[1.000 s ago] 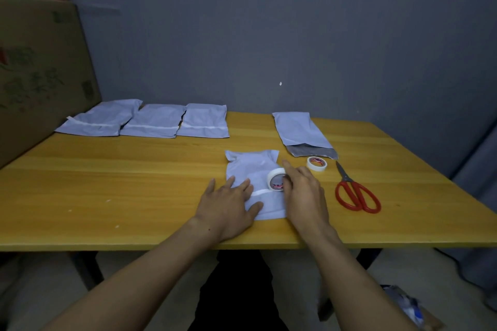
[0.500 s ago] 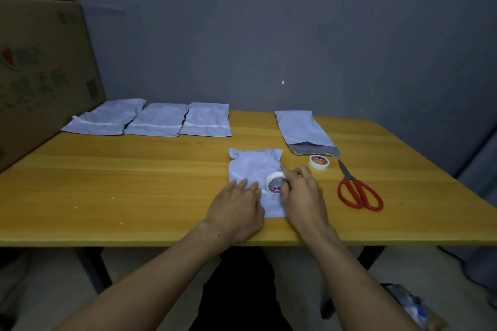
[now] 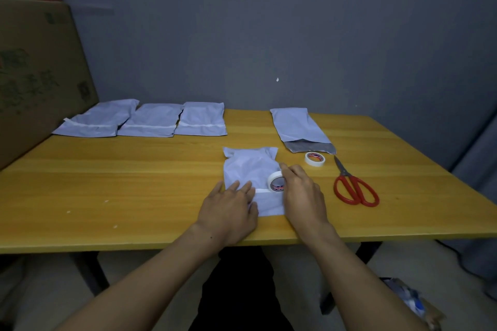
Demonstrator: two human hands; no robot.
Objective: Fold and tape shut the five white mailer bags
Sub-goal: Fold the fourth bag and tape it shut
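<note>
mailer bag looks thin, slippery: I pin its fold with left hand straight-fingered, right hand gripping tape roll on it

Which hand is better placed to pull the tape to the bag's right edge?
Right. The right hand grips the tape roll on the mailer bag; the left hand lies flat on the fold, pinning it.

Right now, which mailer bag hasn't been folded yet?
The long bag behind the loose tape roll: its grey flap lies open, while the other four are folded.
</note>
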